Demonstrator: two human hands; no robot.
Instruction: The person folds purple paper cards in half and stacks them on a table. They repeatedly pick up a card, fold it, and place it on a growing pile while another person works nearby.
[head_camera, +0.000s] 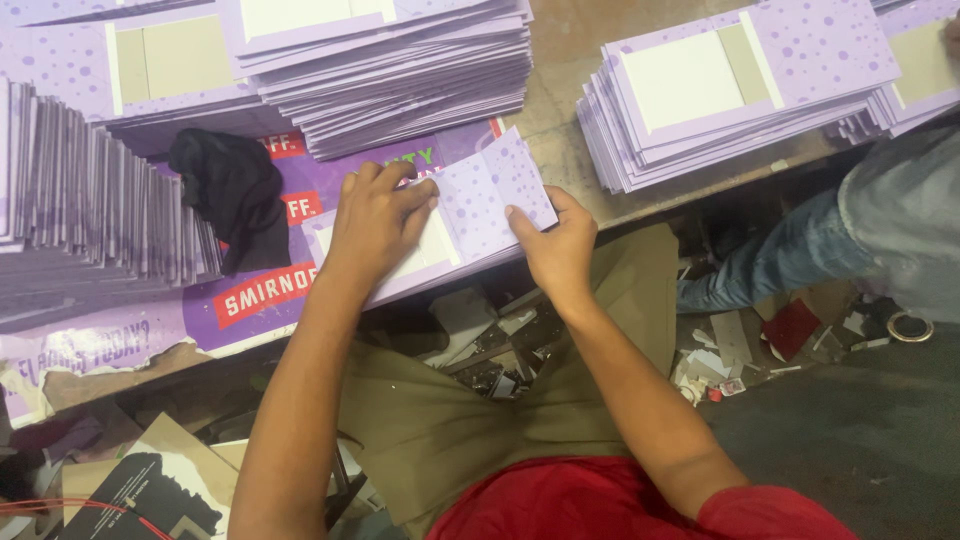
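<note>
Left of the folded card (470, 215), flat purple sheets stand on edge in a row (90, 190), with a black cloth (235, 195) lying just beside them on the bench (560, 130). The left hand (375, 220) presses flat on the card's pale inner panel, grip open, fingers spread. The right hand (555, 245) pinches the dotted flap, half folded over. Right of the card, a stack of finished-looking covers (720, 90) suggests many are done; the unfolded sheets remain.
</note>
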